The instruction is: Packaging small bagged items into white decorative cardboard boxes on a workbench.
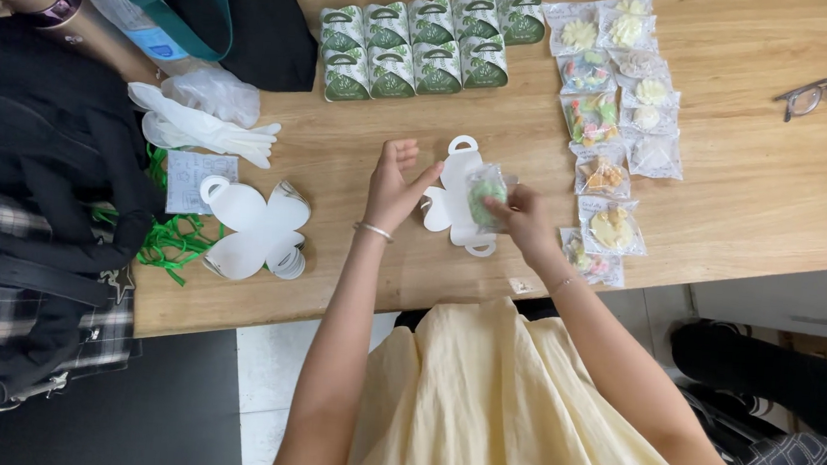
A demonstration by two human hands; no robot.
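Note:
A flat, unfolded white paper box (pixel 455 206) with loop handles lies on the wooden table (pixel 751 190) in front of me. My right hand (pixel 525 217) presses a clear packet with a green sweet (pixel 485 195) onto its middle. My left hand (pixel 393 184) hovers at the box's left flap, fingers apart, holding nothing.
Several folded green-and-white boxes (pixel 419 41) stand in two rows at the back. Clear packets of sweets (pixel 615 111) lie to the right. A stack of flat white boxes (pixel 251 230), white gloves (pixel 205 128), green string (pixel 172 238), dark bags (pixel 34 183) and glasses (pixel 818 92) are nearby.

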